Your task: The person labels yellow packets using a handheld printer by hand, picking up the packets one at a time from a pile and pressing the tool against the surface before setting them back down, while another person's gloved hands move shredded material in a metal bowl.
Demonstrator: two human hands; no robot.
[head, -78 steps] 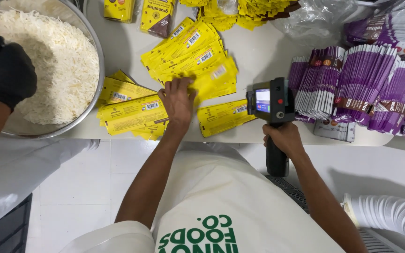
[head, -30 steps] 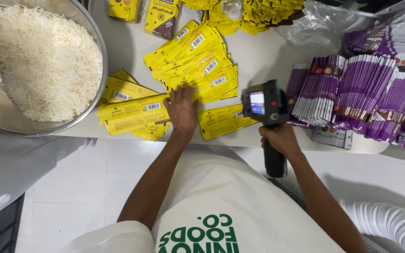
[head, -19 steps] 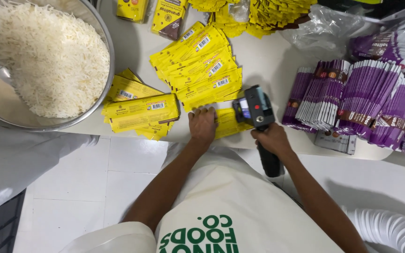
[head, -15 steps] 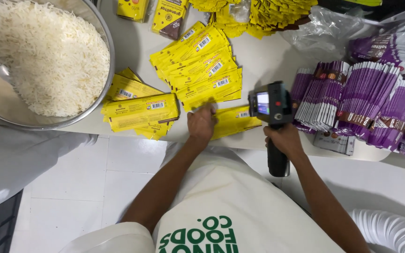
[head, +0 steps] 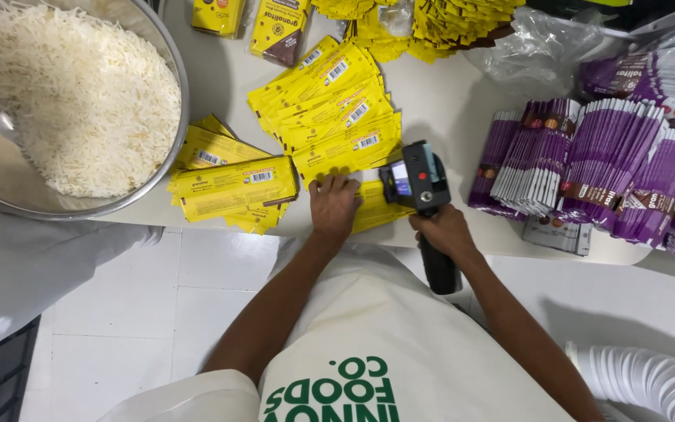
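My left hand (head: 333,205) presses flat on a yellow pouch (head: 380,205) lying at the near edge of the white table (head: 431,101). My right hand (head: 445,230) grips the black handle of a handheld printer (head: 417,178), whose head rests on that same pouch just right of my left fingers. Above the pouch a fanned row of yellow pouches (head: 330,101) runs up the table. A second stack of yellow pouches (head: 228,184) lies to the left of my left hand.
A large steel bowl (head: 167,70) of white rice fills the far left. Purple pouches (head: 587,168) stand in rows at the right, behind a clear plastic bag (head: 541,47). More yellow packets (head: 423,19) lie at the back. A white ribbed hose (head: 650,383) lies at bottom right.
A black-gloved hand that was over the rice bowl is gone. My left hand slid right from the yellow stack to a single pouch, and the printer came down onto that pouch.
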